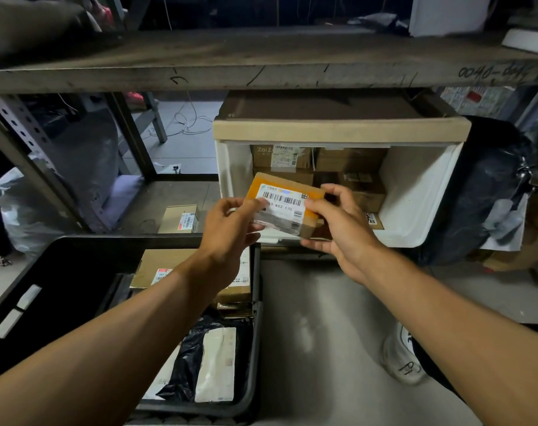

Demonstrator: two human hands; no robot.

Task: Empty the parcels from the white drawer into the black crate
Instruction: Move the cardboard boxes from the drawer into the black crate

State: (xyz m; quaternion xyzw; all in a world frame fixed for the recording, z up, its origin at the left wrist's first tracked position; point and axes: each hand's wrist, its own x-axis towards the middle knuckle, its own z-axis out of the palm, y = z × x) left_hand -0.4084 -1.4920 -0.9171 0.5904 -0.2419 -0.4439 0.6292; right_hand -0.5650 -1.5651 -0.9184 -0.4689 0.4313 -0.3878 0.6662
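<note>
A small brown cardboard parcel (284,202) with an orange band and a white barcode label hangs in front of the white drawer (415,192). My left hand (230,229) grips its left end and my right hand (338,222) grips its right end. Several more cardboard parcels (350,167) lie stacked at the back of the drawer. Below and to the left stands the black crate (61,272), holding a labelled cardboard box (157,265) and a black plastic mailer (200,358) with a white label.
A grey shelf board (261,66) runs overhead. One small labelled box (181,218) sits on the lower shelf left of the drawer. A dark plastic bag (483,192) bulges to the right. My white shoe (400,355) rests on the grey floor.
</note>
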